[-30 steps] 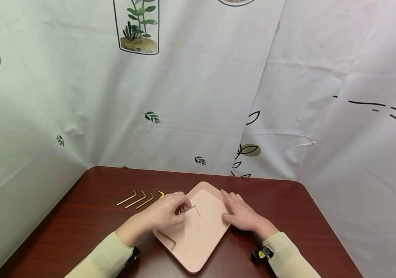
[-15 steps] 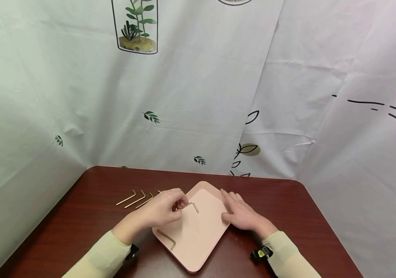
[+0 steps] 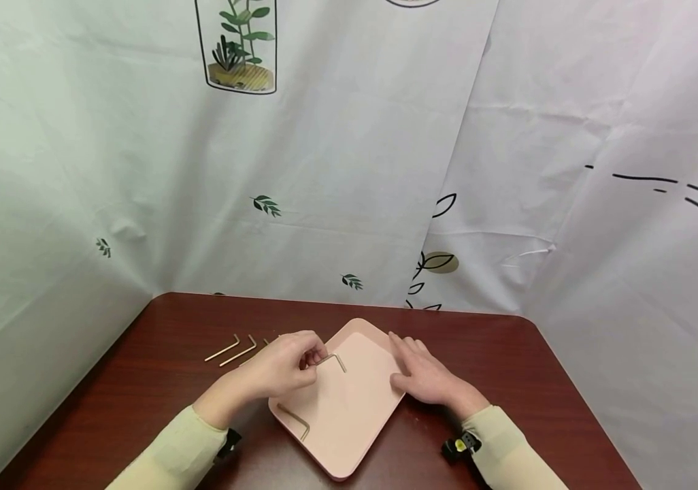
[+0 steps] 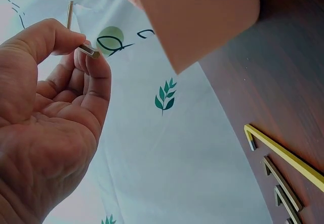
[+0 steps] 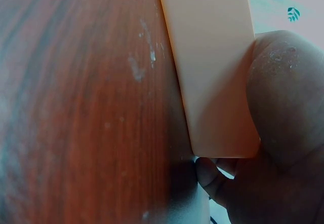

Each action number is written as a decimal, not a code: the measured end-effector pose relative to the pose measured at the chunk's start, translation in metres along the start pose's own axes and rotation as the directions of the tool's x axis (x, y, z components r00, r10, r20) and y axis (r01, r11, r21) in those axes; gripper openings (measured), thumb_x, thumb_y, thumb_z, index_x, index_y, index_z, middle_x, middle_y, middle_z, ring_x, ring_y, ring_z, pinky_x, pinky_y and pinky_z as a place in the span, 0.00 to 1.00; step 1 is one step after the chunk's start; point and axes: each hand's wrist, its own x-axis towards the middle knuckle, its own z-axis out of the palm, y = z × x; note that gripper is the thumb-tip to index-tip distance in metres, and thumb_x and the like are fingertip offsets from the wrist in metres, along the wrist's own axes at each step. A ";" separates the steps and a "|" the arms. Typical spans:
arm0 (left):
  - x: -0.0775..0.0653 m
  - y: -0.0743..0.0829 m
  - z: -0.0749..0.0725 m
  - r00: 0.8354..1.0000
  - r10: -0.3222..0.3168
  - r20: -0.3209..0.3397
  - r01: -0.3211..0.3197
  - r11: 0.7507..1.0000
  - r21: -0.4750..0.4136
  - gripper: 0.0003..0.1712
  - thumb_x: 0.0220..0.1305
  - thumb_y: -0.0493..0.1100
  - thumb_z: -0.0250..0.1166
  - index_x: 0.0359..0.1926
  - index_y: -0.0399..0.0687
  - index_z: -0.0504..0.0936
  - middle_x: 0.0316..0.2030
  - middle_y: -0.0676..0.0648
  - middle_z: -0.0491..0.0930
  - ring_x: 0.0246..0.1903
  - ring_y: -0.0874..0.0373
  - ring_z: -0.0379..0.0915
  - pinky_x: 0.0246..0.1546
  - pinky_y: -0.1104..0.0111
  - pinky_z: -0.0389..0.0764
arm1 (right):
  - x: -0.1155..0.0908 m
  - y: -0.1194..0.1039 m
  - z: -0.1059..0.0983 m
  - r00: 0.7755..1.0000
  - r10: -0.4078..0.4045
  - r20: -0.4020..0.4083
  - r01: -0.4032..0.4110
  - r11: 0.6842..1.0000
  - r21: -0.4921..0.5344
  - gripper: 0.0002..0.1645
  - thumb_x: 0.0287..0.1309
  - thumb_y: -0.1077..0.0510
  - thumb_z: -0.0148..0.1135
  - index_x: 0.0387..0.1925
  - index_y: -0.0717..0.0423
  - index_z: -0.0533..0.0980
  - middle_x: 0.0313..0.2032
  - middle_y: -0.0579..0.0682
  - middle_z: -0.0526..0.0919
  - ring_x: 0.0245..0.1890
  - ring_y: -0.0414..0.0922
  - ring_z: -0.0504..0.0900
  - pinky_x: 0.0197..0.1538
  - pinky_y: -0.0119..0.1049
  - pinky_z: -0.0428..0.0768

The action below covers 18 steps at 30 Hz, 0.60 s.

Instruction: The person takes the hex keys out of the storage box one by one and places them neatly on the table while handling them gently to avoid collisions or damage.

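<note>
My left hand [image 3: 288,361] pinches a brass-coloured hex key [image 3: 337,359] between thumb and fingers, over the pink tray [image 3: 355,422]. In the left wrist view, one end of that hex key [image 4: 91,50] sticks out past the thumb. Another hex key [image 3: 300,418] lies inside the tray near its left side. My right hand [image 3: 428,374] holds the tray's right side, thumb on the rim and fingers along the outside. The right wrist view shows the thumb [image 5: 288,87] against the tray wall [image 5: 210,82].
More hex keys [image 3: 239,352] lie in a row on the dark red table [image 3: 159,381], left of the tray; my left hand partly hides them. A yellow hex key [image 4: 283,155] shows in the left wrist view. White printed cloth [image 3: 324,204] stands behind the table.
My left hand has drifted slightly left and back with the hex key, covering more of the row on the table. The right hand and tray have stayed in place.
</note>
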 end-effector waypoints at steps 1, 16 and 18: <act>-0.001 0.000 0.000 1.000 -0.005 0.000 0.005 1.000 -0.001 0.16 0.55 0.25 0.67 0.40 0.49 0.83 0.35 0.57 0.77 0.35 0.66 0.74 0.37 0.70 0.80 | 0.000 0.000 0.000 1.000 -0.001 0.001 0.001 1.000 -0.002 0.53 0.63 0.54 0.64 0.86 0.65 0.58 0.51 0.50 0.73 0.55 0.50 0.68 0.61 0.51 0.74; -0.008 -0.004 -0.007 1.000 -0.022 -0.016 0.023 0.999 0.041 0.16 0.58 0.25 0.72 0.40 0.49 0.83 0.33 0.58 0.77 0.34 0.65 0.74 0.36 0.70 0.79 | -0.001 -0.001 -0.001 1.000 0.001 0.006 -0.001 1.000 0.007 0.53 0.63 0.54 0.63 0.86 0.65 0.58 0.55 0.54 0.75 0.57 0.52 0.69 0.63 0.54 0.73; -0.008 -0.005 -0.008 1.000 -0.019 -0.018 0.020 0.999 0.043 0.16 0.58 0.25 0.72 0.40 0.49 0.82 0.33 0.58 0.77 0.34 0.66 0.74 0.36 0.70 0.79 | -0.001 -0.001 0.000 1.000 0.004 0.005 -0.004 1.000 0.013 0.53 0.63 0.54 0.64 0.86 0.65 0.58 0.59 0.56 0.75 0.59 0.54 0.70 0.64 0.55 0.73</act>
